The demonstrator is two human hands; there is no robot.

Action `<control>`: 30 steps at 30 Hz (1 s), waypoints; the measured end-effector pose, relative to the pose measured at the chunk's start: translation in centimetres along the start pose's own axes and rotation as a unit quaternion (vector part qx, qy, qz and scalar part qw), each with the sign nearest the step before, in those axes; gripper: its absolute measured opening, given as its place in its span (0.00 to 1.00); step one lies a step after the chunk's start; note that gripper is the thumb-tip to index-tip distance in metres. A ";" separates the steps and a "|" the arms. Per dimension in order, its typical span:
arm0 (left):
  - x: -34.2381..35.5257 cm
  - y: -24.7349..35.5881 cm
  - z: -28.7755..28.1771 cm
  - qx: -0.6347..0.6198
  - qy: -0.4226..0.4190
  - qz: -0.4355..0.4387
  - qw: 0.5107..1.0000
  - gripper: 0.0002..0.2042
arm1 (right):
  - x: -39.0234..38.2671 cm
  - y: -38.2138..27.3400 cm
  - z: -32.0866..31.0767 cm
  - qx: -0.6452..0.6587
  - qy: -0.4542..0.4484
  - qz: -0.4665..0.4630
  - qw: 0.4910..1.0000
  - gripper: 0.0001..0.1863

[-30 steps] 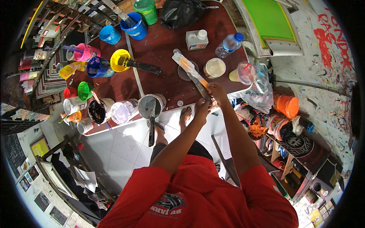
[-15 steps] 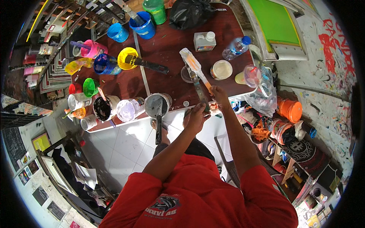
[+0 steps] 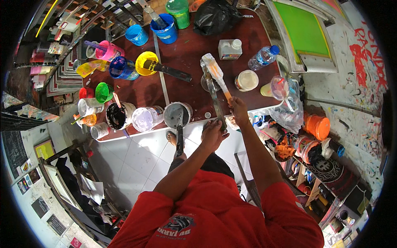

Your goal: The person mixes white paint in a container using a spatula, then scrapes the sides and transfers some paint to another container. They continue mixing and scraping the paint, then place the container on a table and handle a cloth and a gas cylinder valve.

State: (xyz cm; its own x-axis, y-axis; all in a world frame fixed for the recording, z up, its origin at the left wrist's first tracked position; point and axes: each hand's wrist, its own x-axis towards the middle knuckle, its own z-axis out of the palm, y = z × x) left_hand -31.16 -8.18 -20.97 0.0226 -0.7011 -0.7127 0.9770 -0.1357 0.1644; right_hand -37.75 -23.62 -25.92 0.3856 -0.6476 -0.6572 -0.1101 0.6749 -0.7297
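My right hand [image 3: 238, 110] is closed round the orange handle of a spatula [image 3: 214, 68], whose whitish blade is streaked with orange. In my left hand [image 3: 213, 134] is a long, narrow, paint-stained flat strip [image 3: 215, 99]; its exact kind is unclear. The strip's far end lies against the spatula's blade, both held over the table's near edge. Beneath them, partly hidden, sits a small round clear container or lid [image 3: 204, 84]. To the left of my hands stands a tub of grey paint [image 3: 170, 117] with a dark-handled tool [image 3: 180, 138] leaning out over the edge.
The dark red table [image 3: 140, 93] carries several paint tubs, including a yellow one [image 3: 142, 58] with a brush across it. A white-lidded jar [image 3: 247, 80], a water bottle [image 3: 264, 57] and a square white bottle [image 3: 230, 49] stand at the right. A chair [image 3: 248, 177] is beside me.
The view has shifted slightly, so the table appears lower and farther right. Both hands still hold the spatula and the strip, which remain close together.
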 end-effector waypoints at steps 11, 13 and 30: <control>-4.7 -2.6 -4.2 0.168 0.068 0.046 0.982 0.21 | 0.4 1.0 1.2 0.038 0.032 -0.033 0.998 0.10; -5.5 -2.9 -5.4 0.178 0.068 0.041 0.981 0.21 | 0.2 0.3 2.1 0.024 0.061 -0.022 0.998 0.11; -8.0 -2.6 -5.7 0.270 0.090 0.094 0.954 0.15 | -1.1 2.1 2.1 -0.324 0.191 -0.267 0.887 0.18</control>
State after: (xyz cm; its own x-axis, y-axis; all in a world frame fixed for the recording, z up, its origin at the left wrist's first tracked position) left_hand -32.65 1.77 -19.64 0.2705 -0.6243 -0.7329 0.7015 -0.3935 0.5942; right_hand -36.42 -20.77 -26.33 0.2149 -0.9702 -0.1116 -0.5564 -0.0278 -0.8305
